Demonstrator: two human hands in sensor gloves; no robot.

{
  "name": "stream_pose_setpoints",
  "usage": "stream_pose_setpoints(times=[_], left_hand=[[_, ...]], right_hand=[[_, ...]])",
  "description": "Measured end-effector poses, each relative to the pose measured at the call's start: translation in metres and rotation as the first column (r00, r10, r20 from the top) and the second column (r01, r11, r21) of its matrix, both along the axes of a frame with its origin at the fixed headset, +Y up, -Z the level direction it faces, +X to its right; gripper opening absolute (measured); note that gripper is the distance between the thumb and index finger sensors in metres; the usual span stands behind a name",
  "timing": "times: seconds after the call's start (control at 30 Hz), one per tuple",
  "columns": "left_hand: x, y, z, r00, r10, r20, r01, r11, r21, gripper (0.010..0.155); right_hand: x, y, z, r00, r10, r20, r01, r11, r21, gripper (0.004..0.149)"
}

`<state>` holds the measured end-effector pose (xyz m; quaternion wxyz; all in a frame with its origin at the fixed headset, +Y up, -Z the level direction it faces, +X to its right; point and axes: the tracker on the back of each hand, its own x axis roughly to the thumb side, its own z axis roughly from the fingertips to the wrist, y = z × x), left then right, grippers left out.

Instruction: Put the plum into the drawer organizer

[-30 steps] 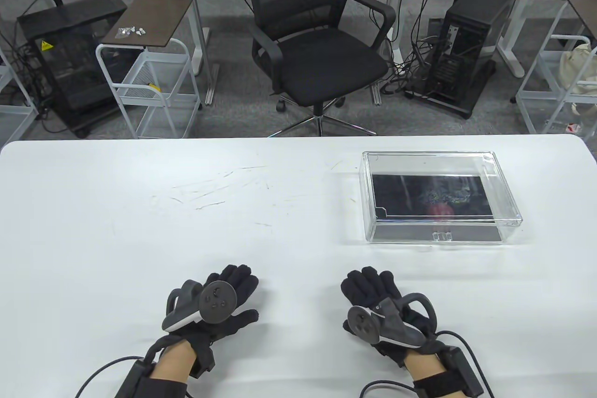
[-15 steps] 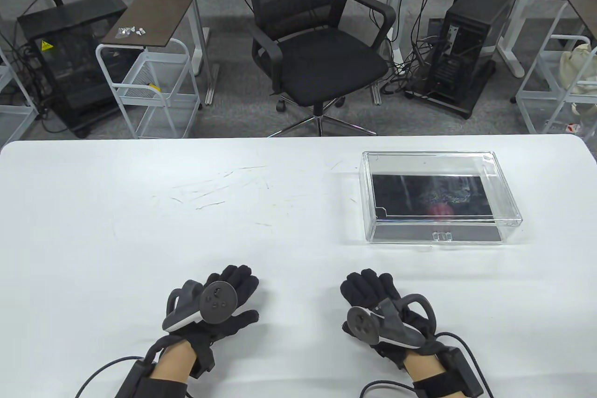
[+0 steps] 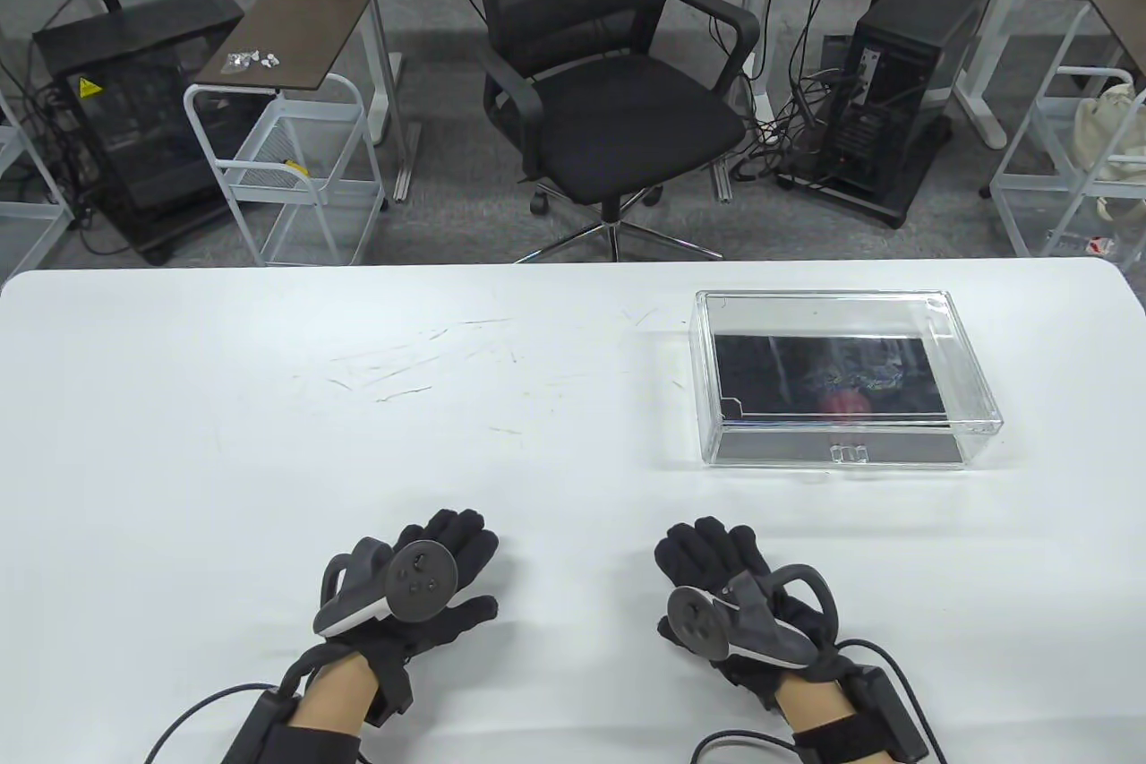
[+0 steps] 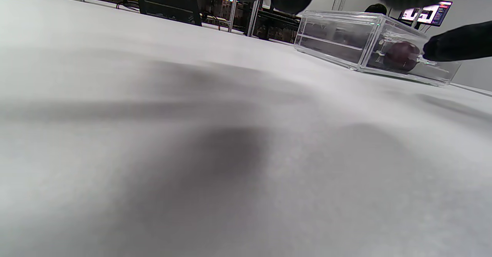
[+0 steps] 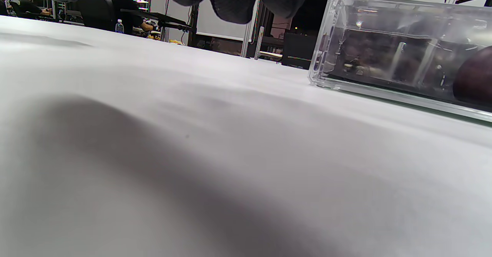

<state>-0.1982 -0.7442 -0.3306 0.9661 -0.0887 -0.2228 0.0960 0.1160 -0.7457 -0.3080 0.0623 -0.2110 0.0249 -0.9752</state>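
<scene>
The clear drawer organizer [image 3: 976, 406] stands on the right of the white table with its drawer pushed in. The dark red plum [image 3: 843, 404] lies inside it, near the front; it also shows in the left wrist view [image 4: 401, 55] and at the edge of the right wrist view [image 5: 474, 80]. My left hand [image 3: 448, 562] rests flat on the table near the front edge, fingers spread, holding nothing. My right hand [image 3: 712, 553] rests flat on the table to its right, short of the organizer, holding nothing.
The organizer's small clear handle [image 3: 848, 453] faces me. The table [image 3: 358, 406] carries faint scratch marks at its middle. A black office chair [image 3: 618, 83] and carts stand beyond the far edge.
</scene>
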Motion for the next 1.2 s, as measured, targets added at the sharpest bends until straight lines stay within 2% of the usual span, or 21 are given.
stream_pose_setpoints(times=[1.2], left_hand=[[0.0001, -0.0027, 0.0027, 0.999, -0.045, -0.008, 0.045, 0.999, 0.017, 0.075]], right_hand=[[-0.0009, -0.0036, -0.0023, 0.998, -0.066, -0.023, 0.063, 0.994, -0.084, 0.08]])
